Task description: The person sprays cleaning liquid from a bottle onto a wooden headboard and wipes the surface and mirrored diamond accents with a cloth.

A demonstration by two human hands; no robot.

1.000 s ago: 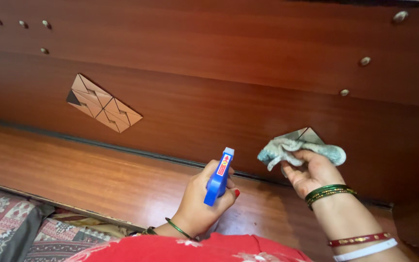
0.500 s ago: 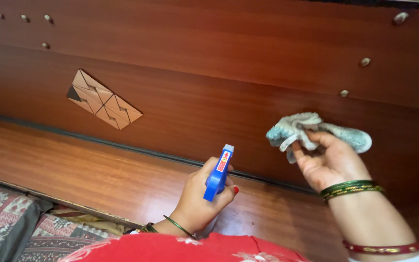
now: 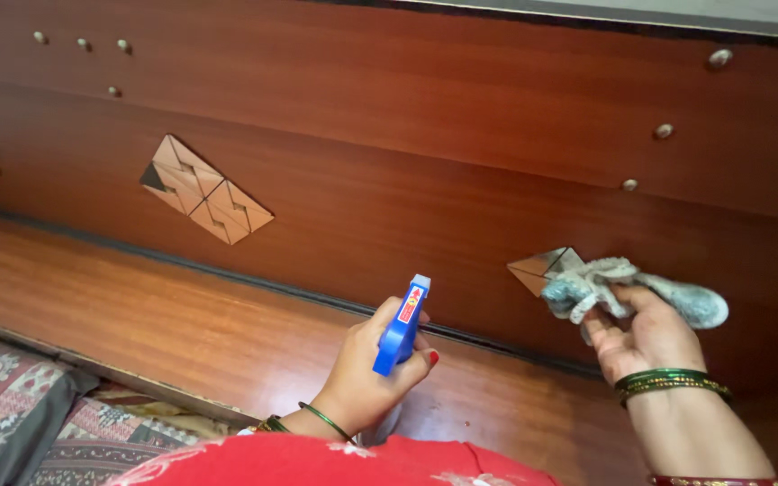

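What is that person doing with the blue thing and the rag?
A person in red is cleaning a big reddish-brown wooden panel. Their left hand grips a blue plastic spray bottle, nozzle aimed at the wood. Their right hand presses a crumpled pale blue-green cloth against the panel, right beside a pale diamond-shaped inlay. Another diamond inlay sits further left.

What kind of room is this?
Probably a bedroom at home. There is a big wooden headboard with diamond inlays, and patterned bedding at the lower left. The left hand holds a blue spray bottle; the right hand holds a cloth.
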